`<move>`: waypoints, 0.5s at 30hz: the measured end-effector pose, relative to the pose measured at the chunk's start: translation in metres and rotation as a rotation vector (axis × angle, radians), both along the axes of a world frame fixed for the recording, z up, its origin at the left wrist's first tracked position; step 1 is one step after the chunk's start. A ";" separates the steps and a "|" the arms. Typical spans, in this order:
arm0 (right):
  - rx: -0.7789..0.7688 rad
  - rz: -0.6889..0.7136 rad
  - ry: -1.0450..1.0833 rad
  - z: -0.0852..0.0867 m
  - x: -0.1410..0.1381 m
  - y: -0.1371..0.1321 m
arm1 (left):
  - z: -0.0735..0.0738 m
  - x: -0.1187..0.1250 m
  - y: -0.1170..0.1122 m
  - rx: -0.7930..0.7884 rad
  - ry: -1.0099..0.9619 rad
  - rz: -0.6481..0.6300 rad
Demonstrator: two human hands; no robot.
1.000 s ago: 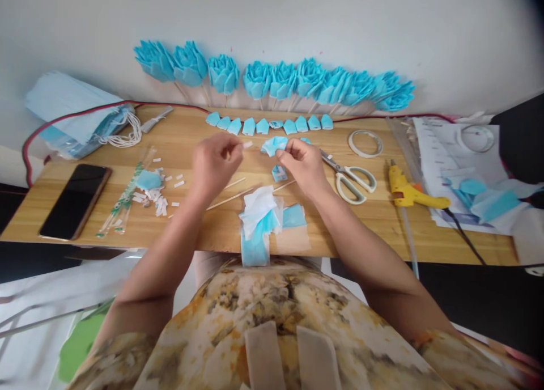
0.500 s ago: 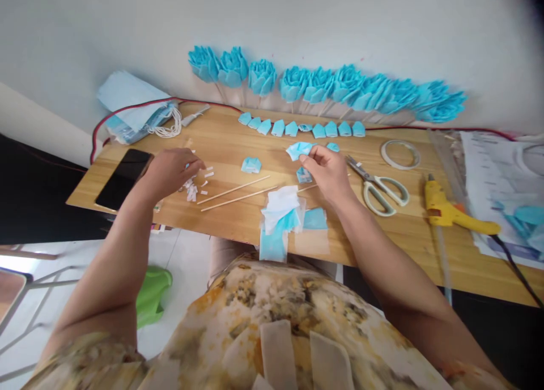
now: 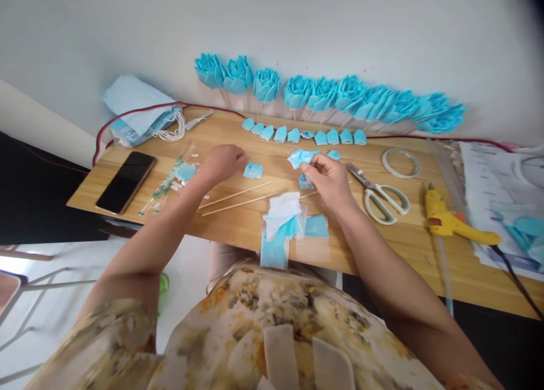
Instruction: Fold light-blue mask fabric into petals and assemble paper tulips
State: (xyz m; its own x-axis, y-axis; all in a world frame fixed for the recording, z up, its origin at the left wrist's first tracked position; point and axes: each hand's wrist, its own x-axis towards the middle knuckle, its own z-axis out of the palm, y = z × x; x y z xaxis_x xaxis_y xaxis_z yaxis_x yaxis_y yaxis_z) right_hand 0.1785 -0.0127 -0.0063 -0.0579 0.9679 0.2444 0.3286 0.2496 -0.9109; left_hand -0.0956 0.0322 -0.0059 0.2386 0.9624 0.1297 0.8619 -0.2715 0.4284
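Observation:
My right hand (image 3: 330, 173) pinches a folded light-blue fabric petal (image 3: 300, 157) between thumb and fingers, above the table. Just below it lies another blue petal (image 3: 305, 181), partly covered by the hand. My left hand (image 3: 224, 162) is over the table with its fingers drawn together; whatever may be in them is too small or hidden. Close to its fingertips rests a folded blue petal (image 3: 253, 170). Several small white strips (image 3: 176, 186) are scattered left of that wrist. Two thin wooden sticks (image 3: 240, 203) lie between the hands, towards me.
Blue fabric flowers (image 3: 322, 93) on sticks lean on the wall behind a row of petals (image 3: 280, 134). Scissors (image 3: 379, 194), a tape roll (image 3: 400, 163) and a yellow glue gun (image 3: 454, 223) are to the right. A phone (image 3: 126, 181) and mask stack (image 3: 138, 104) are left.
My left hand has moved right, from the white strips to beside the folded petal, uncovering the phone and a clear green-printed wrapper. My right hand still holds its petal in nearly the same place.

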 end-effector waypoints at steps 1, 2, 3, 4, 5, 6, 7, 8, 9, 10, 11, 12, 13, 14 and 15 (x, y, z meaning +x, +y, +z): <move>-0.003 0.003 -0.003 0.001 0.000 0.000 | 0.000 0.006 0.005 -0.047 0.055 0.011; -0.007 0.007 -0.006 0.001 0.000 -0.001 | 0.000 0.010 0.009 -0.091 0.099 0.020; -0.011 0.012 -0.007 0.002 0.000 -0.001 | 0.000 0.013 0.012 -0.132 0.127 0.021; -0.015 0.018 -0.008 0.002 0.000 -0.002 | 0.001 0.016 0.014 -0.161 0.122 0.013; -0.019 0.026 -0.008 0.003 -0.001 -0.003 | 0.002 0.017 0.015 -0.186 0.106 -0.002; -0.021 0.036 -0.007 0.003 -0.001 -0.003 | 0.003 0.018 0.016 -0.210 0.087 -0.020; -0.025 0.047 -0.004 0.004 -0.001 -0.003 | 0.005 0.019 0.017 -0.233 0.061 -0.033; -0.032 0.059 0.000 0.004 -0.001 -0.004 | 0.006 0.019 0.016 -0.255 0.029 -0.039; -0.044 0.074 0.005 0.005 -0.001 -0.004 | 0.007 0.020 0.016 -0.274 -0.018 -0.039; -0.063 0.095 0.011 0.005 0.000 -0.004 | 0.009 0.021 0.015 -0.289 -0.088 -0.039; -0.087 0.121 0.023 0.006 0.000 -0.005 | 0.011 0.022 0.014 -0.302 -0.180 -0.044; -0.116 0.155 0.035 0.007 0.000 -0.005 | 0.013 0.024 0.013 -0.311 -0.288 -0.060; -0.151 0.195 0.044 0.008 0.001 -0.006 | 0.016 0.026 0.011 -0.315 -0.398 -0.086; -0.190 0.240 0.051 0.008 0.001 -0.007 | 0.019 0.029 0.008 -0.317 -0.500 -0.116; -0.232 0.289 0.053 0.009 0.001 -0.008 | 0.022 0.033 0.006 -0.317 -0.585 -0.145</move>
